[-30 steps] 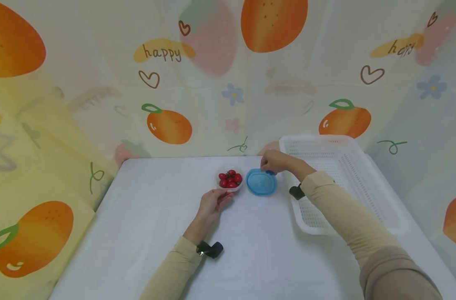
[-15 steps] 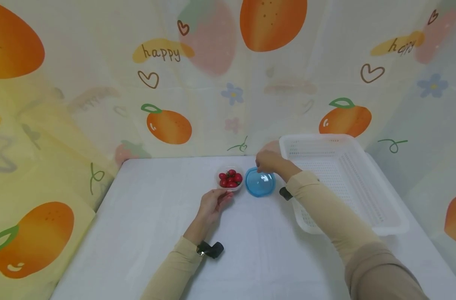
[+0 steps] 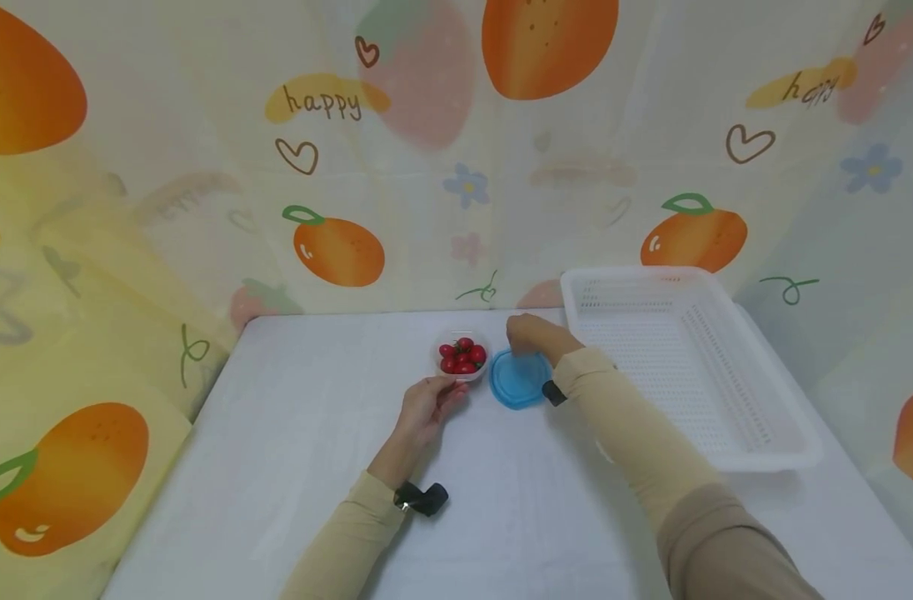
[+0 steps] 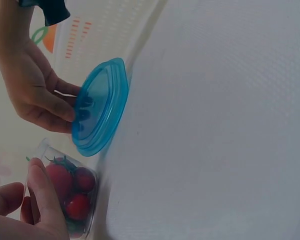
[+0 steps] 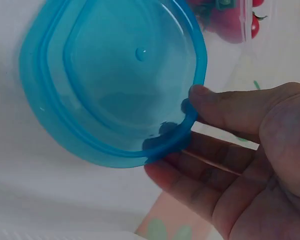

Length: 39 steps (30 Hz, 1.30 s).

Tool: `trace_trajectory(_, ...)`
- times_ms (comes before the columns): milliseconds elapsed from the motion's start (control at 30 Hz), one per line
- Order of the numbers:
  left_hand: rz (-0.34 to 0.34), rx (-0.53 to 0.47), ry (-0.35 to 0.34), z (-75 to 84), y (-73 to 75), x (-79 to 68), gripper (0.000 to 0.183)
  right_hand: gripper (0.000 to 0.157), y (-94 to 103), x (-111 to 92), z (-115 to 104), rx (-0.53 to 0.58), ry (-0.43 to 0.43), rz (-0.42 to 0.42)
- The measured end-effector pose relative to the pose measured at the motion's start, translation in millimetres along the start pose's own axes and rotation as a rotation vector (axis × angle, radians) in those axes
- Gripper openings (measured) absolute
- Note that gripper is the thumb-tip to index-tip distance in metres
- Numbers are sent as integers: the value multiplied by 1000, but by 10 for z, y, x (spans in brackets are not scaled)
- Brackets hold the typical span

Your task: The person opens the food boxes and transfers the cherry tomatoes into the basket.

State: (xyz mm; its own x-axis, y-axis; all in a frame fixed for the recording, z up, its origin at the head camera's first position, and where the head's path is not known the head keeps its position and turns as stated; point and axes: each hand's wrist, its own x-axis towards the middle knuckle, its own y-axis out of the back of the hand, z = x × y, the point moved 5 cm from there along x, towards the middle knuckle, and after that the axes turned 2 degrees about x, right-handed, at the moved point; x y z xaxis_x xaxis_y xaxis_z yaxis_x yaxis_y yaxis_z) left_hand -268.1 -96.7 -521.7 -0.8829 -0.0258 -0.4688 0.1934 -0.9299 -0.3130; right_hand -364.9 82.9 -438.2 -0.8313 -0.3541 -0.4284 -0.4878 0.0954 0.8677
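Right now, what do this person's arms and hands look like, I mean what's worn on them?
The left sleeve is pale beige; the right sleeve matches, with a taupe outer layer higher up. The left hand and right hand are gloveless, each with a black device at the wrist.

In the head view, the right hand (image 3: 537, 335) covers the lid's (image 3: 518, 385) far edge, its fingertips out of sight, and the right sleeve (image 3: 629, 417) hides the basket's (image 3: 790, 417) near left corner. The left wrist view crops the left hand (image 4: 42, 212), which blocks part of the clear container (image 4: 45, 146); the right wrist view's top edge cuts the lid and cherry tomatoes (image 5: 227, 22).
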Motion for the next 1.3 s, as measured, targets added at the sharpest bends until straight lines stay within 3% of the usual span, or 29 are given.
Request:
trace_trajectory(467,-9,-19,3,0,-18,-15,25,28,-204,50,144,49,-146,-59)
trace_trajectory(633,-17,-12,-2,5,-22,-15,27,25,-222,60,148,47,-157,-71)
trace_trajectory(933,15,-6,1,-10,-3,-12,27,17,-123,1,144,-7,-64,-23)
trace_trajectory(1167,26,18,-8,-16,8,-5,26,30,95,-93,116,53,19,20)
trace_trajectory(1300,28,15,-2,-43,22,-23,26,33,165,-127,87,10,56,17)
